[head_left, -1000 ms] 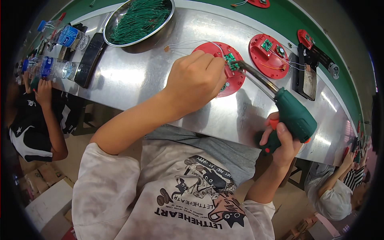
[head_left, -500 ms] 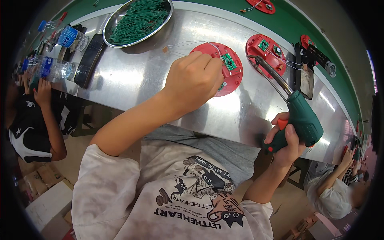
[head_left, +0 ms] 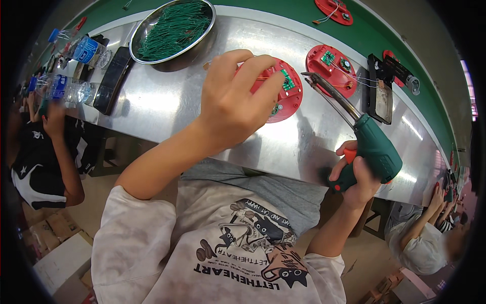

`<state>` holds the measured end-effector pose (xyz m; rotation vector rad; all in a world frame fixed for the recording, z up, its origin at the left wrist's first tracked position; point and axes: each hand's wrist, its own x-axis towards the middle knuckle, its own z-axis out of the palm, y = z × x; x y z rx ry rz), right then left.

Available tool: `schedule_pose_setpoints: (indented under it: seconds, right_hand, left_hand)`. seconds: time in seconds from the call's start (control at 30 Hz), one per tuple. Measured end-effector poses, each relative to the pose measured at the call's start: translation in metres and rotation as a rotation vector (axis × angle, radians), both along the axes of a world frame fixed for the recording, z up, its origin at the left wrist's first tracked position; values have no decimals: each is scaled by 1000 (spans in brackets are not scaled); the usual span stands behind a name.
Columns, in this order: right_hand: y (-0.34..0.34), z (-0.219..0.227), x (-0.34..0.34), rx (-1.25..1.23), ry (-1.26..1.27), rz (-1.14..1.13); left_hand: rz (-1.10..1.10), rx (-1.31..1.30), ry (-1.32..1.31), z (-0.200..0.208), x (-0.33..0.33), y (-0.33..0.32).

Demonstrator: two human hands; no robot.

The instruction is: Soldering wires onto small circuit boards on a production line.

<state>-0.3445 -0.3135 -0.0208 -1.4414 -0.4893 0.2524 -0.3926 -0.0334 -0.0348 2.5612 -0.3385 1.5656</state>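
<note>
A round red plastic housing (head_left: 291, 109) with a small green circuit board (head_left: 287, 81) lies on the metal bench, partly covered by my left hand (head_left: 235, 96). The fingers of that hand are bent but spread apart over the housing. No held thing shows between them, though the thumb is hidden. My right hand (head_left: 357, 177) grips a green soldering gun (head_left: 377, 147) with a red trigger. Its metal tip points up and left, close to the edge of a second red housing (head_left: 331, 71), which carries a circuit board and thin wires.
A steel bowl (head_left: 212, 25) of green wires stands at the far left, beside a black phone (head_left: 112, 81) and water bottles (head_left: 71, 87). A black holder with a metal tray (head_left: 380, 104) sits right. Another red housing (head_left: 334, 11) lies beyond. Co-workers sit on both sides.
The fingers of my left hand have gone from closely curled to spread, lifting off the housing a little. The soldering gun has shifted slightly left along with my right hand.
</note>
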Motion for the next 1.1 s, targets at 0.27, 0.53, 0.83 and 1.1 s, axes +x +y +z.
schedule_pose_setpoints:
  seconds: [0.27, 0.53, 0.83, 1.1]
  right_hand:
    - [-1, 3, 0, -13, -8, 41]
    - [1, 1, -1, -108, 7, 114]
    - [4, 1, 0, -91, 52, 90]
    - [-2, 0, 5, -132, 133, 128]
  left_hand:
    - [-21, -92, 190, -6, -9, -9]
    - [-25, -140, 227, -17, -7, -10]
    - [-11, -92, 259, -18, -8, -10]
    - [-24, -81, 260, -19, -8, -9]
